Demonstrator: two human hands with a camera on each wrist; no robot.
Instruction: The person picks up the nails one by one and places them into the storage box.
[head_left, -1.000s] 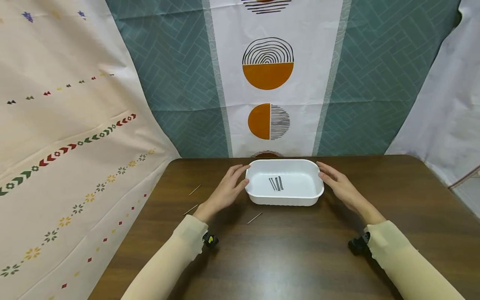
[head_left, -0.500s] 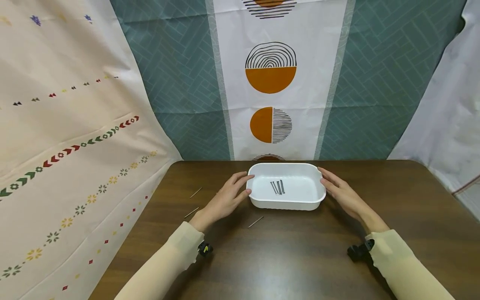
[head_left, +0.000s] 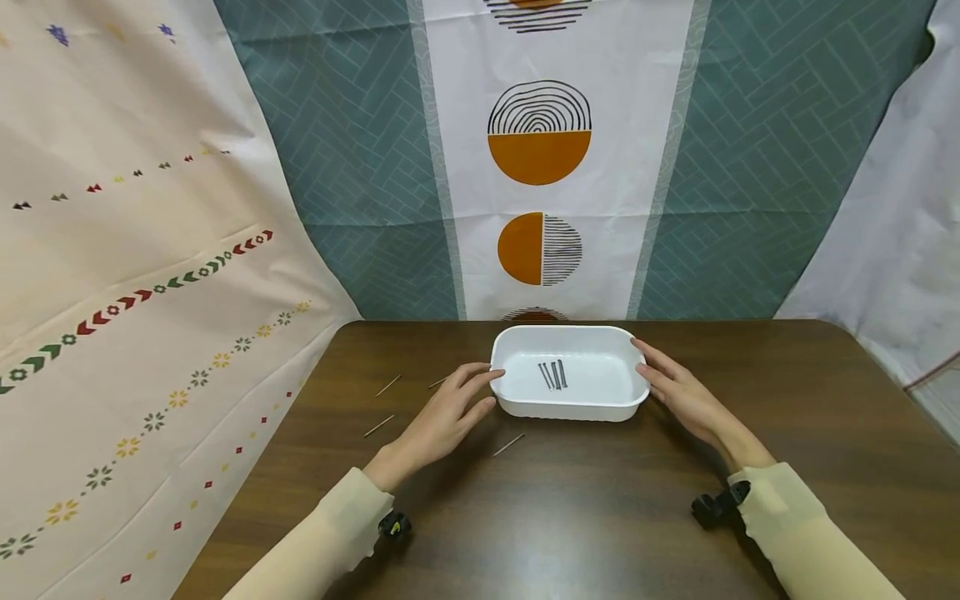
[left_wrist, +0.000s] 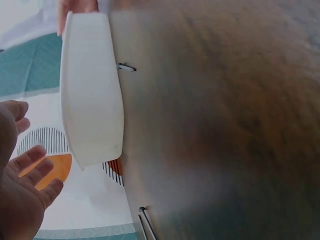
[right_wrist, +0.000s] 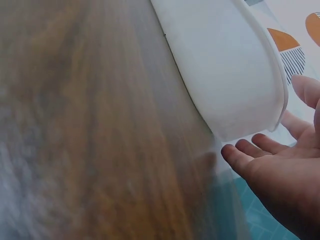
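Left hand (head_left: pixel 442 419): shifted slightly back toward the person since the earlier frame; fingers extended, gripping nothing, beside the tray's left end.
Right hand (head_left: pixel 690 402): fingers extended at the opposite end, gripping nothing; contact unconfirmed.
White tray (head_left: pixel 570 412): upright on the counter (head_left: pixel 600 517), between both hands, near the far edge.
Tray contents: small cluster of nails (head_left: pixel 562 373), lying side by side on the floor; exact count unclear.
Tray hazard: uneven pushing could skew it; tilting could slide the contents.
Loose nails (head_left: pixel 509 444): scattered outside; a sweeping left sleeve (head_left: pixel 315 533) could roll them.
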